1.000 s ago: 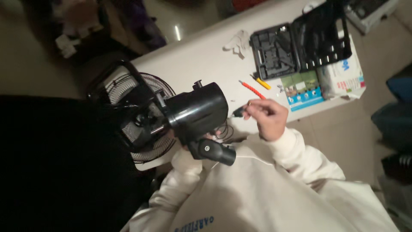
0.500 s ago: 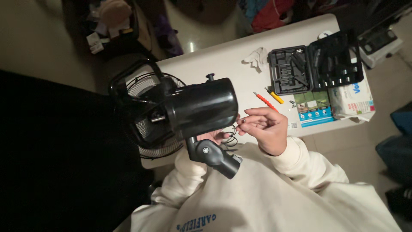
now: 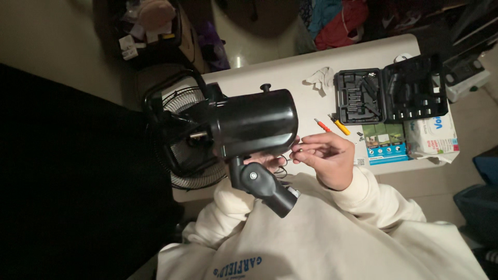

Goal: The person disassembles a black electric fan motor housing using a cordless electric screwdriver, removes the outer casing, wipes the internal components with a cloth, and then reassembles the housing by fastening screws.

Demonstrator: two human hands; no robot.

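A: Nearest you, the fan's black motor housing sits up off the counter, its jointed neck angled down toward your chest. Your left hand is under it, mostly hidden, so I can't tell how its fingers sit; it looks to be propping the weight.

B: And your right hand?

A: Curled just beside the housing's rear edge, fingertips pinched shut on a small screw, wrist bent inward, cream sleeve trailing back. My read is that pinch keeps a tiny part from dropping.

B: Beyond the motor?

A: The wire fan guard hangs over the counter's left edge, attached to the motor. Farther out lie a red screwdriver and a yellow one, near your hand. Then the open black tool case, a crumpled white cloth, and a printed leaflet beside a white pack.
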